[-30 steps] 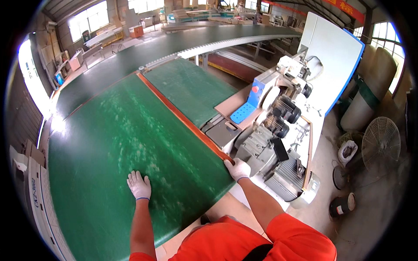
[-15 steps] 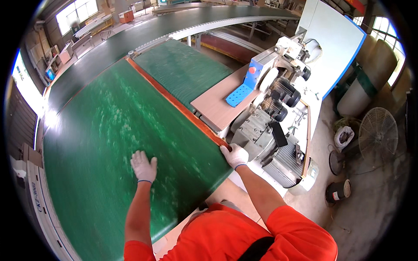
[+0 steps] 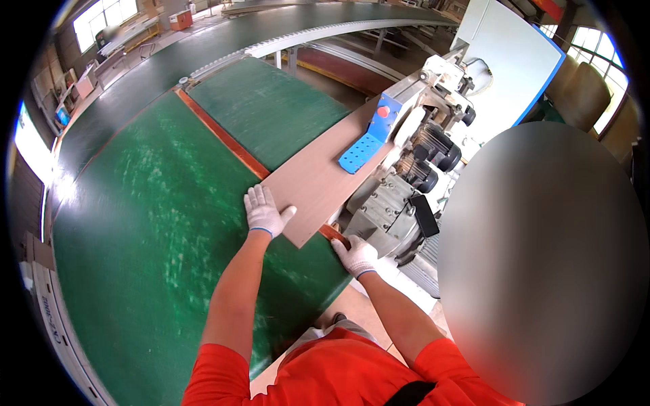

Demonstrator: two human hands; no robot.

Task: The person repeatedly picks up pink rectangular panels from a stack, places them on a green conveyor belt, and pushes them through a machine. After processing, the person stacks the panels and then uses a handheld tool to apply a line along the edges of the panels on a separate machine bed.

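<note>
The white-gloved left hand (image 3: 266, 213) lies splayed, apart from the white-gloved right hand (image 3: 355, 256), which curls at the narrow orange-brown strip (image 3: 334, 234) — clamped or not, I cannot tell. Uneven pressure from the left hand might skew the long, flat, pinkish-brown board (image 3: 308, 183) — it starts at that hand, ahead-left of the right, and reaches beneath the blue perforated bracket (image 3: 361, 153).

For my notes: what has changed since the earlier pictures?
The brown board slid left and nearer, across the orange strip over the green table. The left hand moved right to the board's end. The right hand stayed at the strip's near end.
</note>
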